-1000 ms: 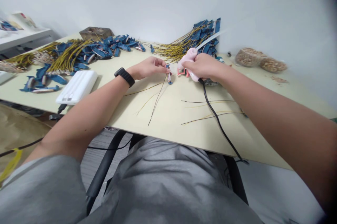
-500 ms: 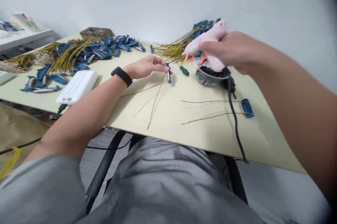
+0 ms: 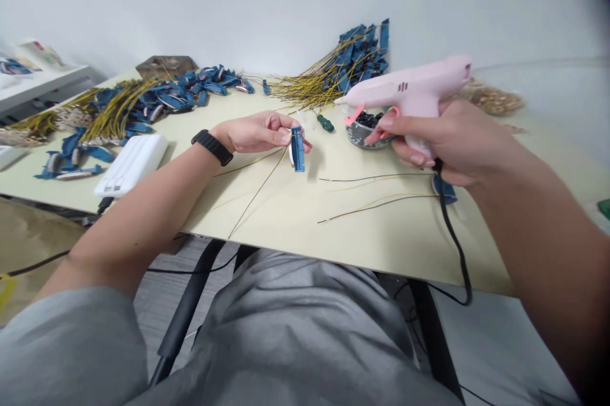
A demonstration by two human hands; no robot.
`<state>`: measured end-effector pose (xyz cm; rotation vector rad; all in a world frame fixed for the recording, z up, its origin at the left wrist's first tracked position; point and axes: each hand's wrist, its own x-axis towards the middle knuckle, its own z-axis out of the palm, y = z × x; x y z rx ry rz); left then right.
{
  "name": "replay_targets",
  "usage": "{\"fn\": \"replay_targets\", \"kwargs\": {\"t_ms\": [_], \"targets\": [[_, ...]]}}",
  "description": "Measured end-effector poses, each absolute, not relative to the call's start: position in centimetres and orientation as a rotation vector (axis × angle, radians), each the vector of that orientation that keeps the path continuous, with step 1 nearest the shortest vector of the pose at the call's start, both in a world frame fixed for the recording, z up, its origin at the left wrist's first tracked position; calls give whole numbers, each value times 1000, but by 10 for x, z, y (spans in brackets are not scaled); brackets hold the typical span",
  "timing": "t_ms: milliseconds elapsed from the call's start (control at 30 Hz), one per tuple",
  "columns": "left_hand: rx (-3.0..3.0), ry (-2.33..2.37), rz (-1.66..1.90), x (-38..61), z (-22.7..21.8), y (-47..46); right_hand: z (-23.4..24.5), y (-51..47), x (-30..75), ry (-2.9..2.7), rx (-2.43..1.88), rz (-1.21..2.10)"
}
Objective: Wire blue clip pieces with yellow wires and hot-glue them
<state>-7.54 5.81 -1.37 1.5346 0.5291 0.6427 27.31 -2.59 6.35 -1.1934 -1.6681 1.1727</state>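
Note:
Between its thumb and fingers my left hand [image 3: 267, 133] pinches a small blue plastic housing [image 3: 298, 150], its long side facing up toward me. Thin black and yellow wires [image 3: 257, 193] trail from the housing down to the table's front edge. My right hand [image 3: 445, 139] grips a pink hot glue gun [image 3: 407, 87] by its handle, fingers near the orange trigger. The gun's nozzle points left, above and to the right of the blue housing, apart from it. Under the gun stands a bowl of small black parts [image 3: 366, 133]. A green-handled screwdriver [image 3: 325, 123] lies between the hands.
Another blue housing [image 3: 444, 190] with wires lies on the right, partly behind the gun's cord [image 3: 457, 247]. Wired blue housings [image 3: 357, 53] are heaped at the back, more [image 3: 190, 88] at left. A white power bank [image 3: 131, 164] lies beside my left forearm.
The glue gun has swung level, with its body shifted right and nearer me. My left hand has turned the blue housing, so its blue side shows, and brought it slightly left and lower.

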Motion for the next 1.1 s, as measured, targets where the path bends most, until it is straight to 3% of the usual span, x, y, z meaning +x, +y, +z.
{"fn": "replay_targets", "kwargs": {"t_ms": [333,1100], "targets": [[1474,552,563,-70,-16,52,42,-42,269,-1790,-1167,1267],[1600,663,459,-64,-13,46,45,-55,251,-2009,-1485,852]]}}
